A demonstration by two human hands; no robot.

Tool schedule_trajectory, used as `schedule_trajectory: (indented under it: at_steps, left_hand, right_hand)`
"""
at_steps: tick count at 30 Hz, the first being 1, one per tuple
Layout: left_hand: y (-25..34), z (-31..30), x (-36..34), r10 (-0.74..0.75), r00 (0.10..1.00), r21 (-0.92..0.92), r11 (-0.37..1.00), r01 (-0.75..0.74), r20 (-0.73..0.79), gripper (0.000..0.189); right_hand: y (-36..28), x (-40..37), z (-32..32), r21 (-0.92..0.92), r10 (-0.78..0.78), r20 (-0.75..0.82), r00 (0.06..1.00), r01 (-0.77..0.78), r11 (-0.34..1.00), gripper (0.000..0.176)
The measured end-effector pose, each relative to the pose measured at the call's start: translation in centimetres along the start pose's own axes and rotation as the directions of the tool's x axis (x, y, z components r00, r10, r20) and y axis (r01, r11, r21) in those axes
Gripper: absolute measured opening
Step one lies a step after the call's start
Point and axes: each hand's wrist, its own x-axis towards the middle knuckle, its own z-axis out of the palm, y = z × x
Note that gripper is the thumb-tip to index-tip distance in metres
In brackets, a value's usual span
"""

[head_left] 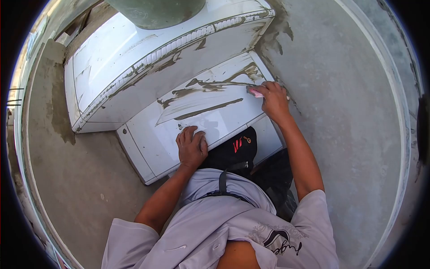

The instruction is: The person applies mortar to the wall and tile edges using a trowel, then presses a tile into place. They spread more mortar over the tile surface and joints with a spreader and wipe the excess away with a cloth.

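Pink pad [256, 92] in your right hand [274, 99], at two o'clock on the tiled step [233, 121].
Your right grip is closed on the pad; from there, smeared mortar [208, 109] spreads toward nine o'clock. At eight, your left hand [191, 145] rests on the step, fingers loosely bent, nothing visible in its grip. At ten, the tub [159, 13] stands on the upper step [107, 49]. Uneven pressure could leave streaks, slick mortar could loosen the pad, and leaning hard could make your left hand slide.
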Motion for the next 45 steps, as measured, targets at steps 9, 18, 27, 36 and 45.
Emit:
schedule_trajectory:
  at_steps: [9,18,27,36,45]
  left_hand:
    - [-0.1,0.0,-0.1,-0.009,1.0,-0.016,1.0,0.009,0.003,0.023]
    - [-0.2,0.1,0.0,-0.028,0.999,-0.022,0.999,0.028,-0.017,0.023]
    - [-5.7,-1.8,-0.8,-0.329,0.853,-0.143,0.944,0.297,-0.405,0.021]
    - [-8.9,-2.5,-1.3,-0.356,0.852,0.117,0.897,0.427,-0.384,0.026]
    - [-7.1,-2.7,-0.3,-0.356,0.899,0.157,0.902,0.402,-0.255,0.023]
  right_hand:
    - [-1.7,0.0,0.7,0.254,0.267,-0.105,0.958,-0.234,0.938,0.039]
    - [-2.1,0.0,-0.2,0.335,0.363,-0.168,0.916,-0.294,0.895,0.042]
    - [-20.6,0.3,6.0,0.413,-0.2,-0.155,0.967,0.248,0.876,0.047]
    - [-24.7,1.6,10.5,0.207,-0.059,-0.297,0.953,0.125,0.97,0.028]
    - [3.6,1.7,4.4,0.219,0.325,-0.185,0.927,-0.284,0.933,0.049]
